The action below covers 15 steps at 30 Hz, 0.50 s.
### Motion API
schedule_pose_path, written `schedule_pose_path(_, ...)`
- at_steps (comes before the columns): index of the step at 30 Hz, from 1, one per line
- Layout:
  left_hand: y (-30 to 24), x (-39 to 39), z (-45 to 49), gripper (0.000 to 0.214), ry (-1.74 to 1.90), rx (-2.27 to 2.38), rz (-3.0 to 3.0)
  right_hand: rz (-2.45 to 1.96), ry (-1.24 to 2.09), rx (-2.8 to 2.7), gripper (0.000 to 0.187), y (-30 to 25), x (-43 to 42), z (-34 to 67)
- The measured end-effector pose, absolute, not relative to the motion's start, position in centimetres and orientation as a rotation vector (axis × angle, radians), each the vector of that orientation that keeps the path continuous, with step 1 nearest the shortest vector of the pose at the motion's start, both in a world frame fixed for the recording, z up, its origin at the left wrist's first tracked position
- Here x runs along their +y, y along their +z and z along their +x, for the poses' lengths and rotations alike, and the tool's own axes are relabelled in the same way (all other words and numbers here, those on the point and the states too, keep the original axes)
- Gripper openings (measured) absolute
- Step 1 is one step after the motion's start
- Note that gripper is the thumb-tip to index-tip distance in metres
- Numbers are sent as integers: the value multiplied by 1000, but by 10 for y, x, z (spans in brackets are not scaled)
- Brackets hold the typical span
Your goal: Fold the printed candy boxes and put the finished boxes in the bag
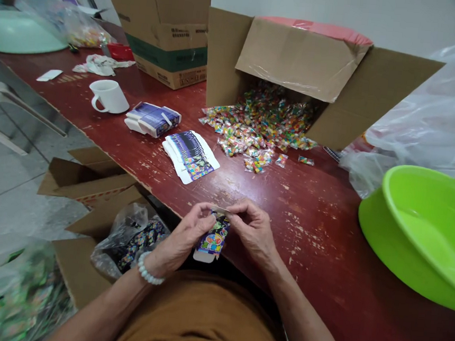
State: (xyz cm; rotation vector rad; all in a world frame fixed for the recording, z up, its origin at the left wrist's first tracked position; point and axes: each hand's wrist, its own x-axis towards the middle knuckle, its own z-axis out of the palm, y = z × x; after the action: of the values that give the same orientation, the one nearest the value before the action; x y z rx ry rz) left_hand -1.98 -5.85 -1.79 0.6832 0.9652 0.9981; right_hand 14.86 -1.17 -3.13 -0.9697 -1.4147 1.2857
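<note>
You hold a small printed carton (210, 241) just past the near edge of the red-brown table (326, 227), over your lap. Your left hand (181, 241) has its fingers closed narrow on the carton's left side, and your right hand (254, 231) pinches the top flap between thumb and forefinger. The card looks thin, so a hard pinch at that flap could crease or tear it. Because the carton hangs off the table, a loosened grip would likely drop it into your lap or down toward the open floor box (83, 274), where a plastic bag (130, 236) lies. Ahead of your hands is a fanned stack of flat cartons (191, 156), with a second stack (152, 119) and a white mug (108, 96) beyond it. A cardboard box (301, 60) on its side spills wrapped candies (259, 125) across the table, and a few strays lie near the flat stack. A green basin (425, 230) sits well to your right, a clear plastic sheet (435, 114) bunched behind it. Nothing stands between your hands and the flat stack.
</note>
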Motion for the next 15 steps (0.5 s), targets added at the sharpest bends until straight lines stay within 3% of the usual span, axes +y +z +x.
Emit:
schedule_pose_path(5,-18,-57,-15,50,889,915,561,-902,1228,-1610,13,-31,-16,150)
schedule_pose_path(15,-17,-49,-11,77,930,990,733,-955,1768,-1338,22,-15,-4,142)
